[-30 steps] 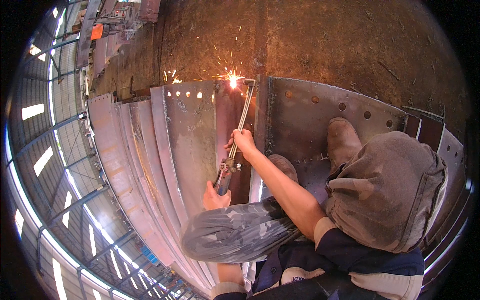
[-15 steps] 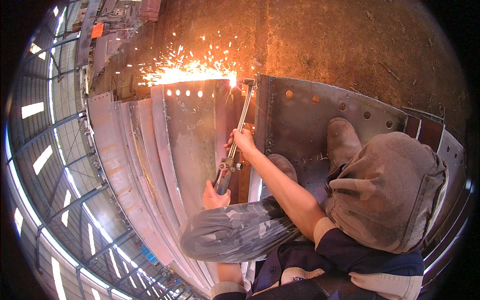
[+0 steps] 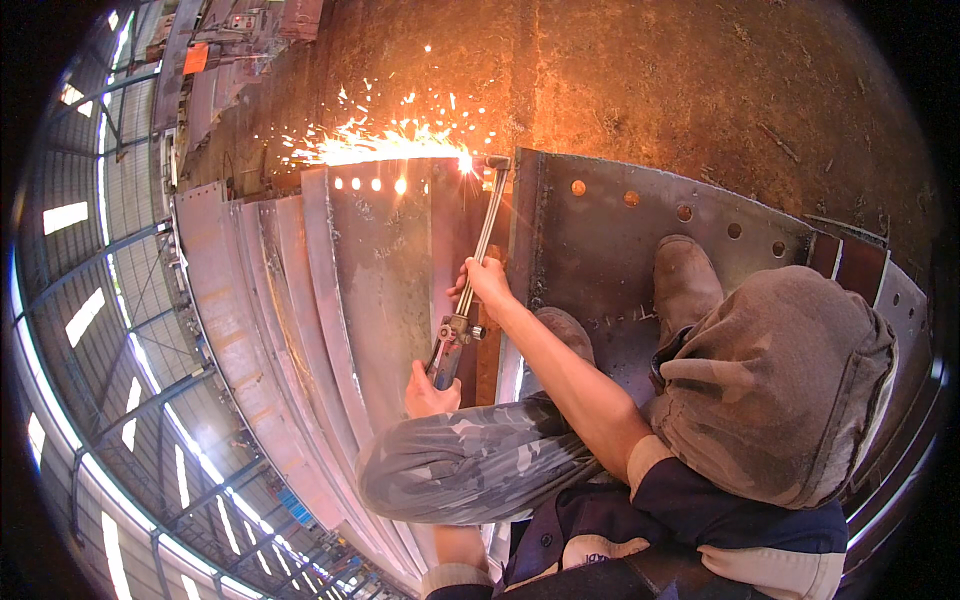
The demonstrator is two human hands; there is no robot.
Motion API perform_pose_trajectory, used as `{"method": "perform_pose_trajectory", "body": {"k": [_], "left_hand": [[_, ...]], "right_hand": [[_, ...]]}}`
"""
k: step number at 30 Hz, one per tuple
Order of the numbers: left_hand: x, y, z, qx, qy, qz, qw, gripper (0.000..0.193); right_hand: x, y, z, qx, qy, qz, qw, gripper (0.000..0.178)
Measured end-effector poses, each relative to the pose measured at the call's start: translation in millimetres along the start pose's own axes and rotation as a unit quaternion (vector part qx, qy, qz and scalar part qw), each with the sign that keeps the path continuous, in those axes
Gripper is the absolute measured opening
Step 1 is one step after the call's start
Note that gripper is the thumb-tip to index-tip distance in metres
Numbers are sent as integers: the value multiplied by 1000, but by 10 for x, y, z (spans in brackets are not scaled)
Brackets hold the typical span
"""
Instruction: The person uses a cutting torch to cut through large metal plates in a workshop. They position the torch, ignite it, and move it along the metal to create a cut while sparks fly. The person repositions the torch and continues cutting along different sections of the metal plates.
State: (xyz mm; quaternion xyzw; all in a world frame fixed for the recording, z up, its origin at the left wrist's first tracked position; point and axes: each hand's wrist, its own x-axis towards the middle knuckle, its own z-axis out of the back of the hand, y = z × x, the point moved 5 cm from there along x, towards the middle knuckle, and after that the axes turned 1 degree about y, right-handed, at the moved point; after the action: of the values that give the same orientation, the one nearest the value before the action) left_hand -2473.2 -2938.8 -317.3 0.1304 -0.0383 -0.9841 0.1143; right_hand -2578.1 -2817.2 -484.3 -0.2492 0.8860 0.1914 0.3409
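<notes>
A cutting torch [image 3: 486, 238] slants away from me, its bent head [image 3: 497, 162] beside the far edge of a steel plate [image 3: 385, 260]. My left hand [image 3: 432, 392] is closed around its handle, close to my bent knee. Farther along, my right hand [image 3: 484, 285] grips the torch's thin tubes ahead of the valve knobs [image 3: 462, 330]. Bright sparks [image 3: 385, 145] spray leftward from the glowing point at the plate's edge. The plate has a row of holes near that edge.
My boots [image 3: 684, 275] rest on a second holed steel plate [image 3: 600, 230] to the right. Upright steel flanges [image 3: 290, 260] stand side by side at left. Rusty brown ground [image 3: 700, 80] lies beyond. An orange piece [image 3: 195, 59] is at far left.
The spark spray has changed shape and looks a little smaller. The torch head has shifted very slightly; both hands hold the same places.
</notes>
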Motion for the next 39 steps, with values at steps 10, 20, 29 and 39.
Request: {"method": "perform_pose_trajectory", "body": {"k": [10,20,29,39], "left_hand": [[-21,-7,0,16,6,10,1000,52],[-39,-18,0,6,-5,13,1000,51],[-70,-48,12,19,-28,-1,999,52],[-70,-65,30,7,-8,12,1000,50]], "right_hand": [[0,-7,8,-5,-6,-9,1000,17],[-14,4,1,-11,4,-4,1000,17],[-29,23,-4,-13,4,-5,1000,15],[-43,18,-3,-10,7,-4,1000,14]]}}
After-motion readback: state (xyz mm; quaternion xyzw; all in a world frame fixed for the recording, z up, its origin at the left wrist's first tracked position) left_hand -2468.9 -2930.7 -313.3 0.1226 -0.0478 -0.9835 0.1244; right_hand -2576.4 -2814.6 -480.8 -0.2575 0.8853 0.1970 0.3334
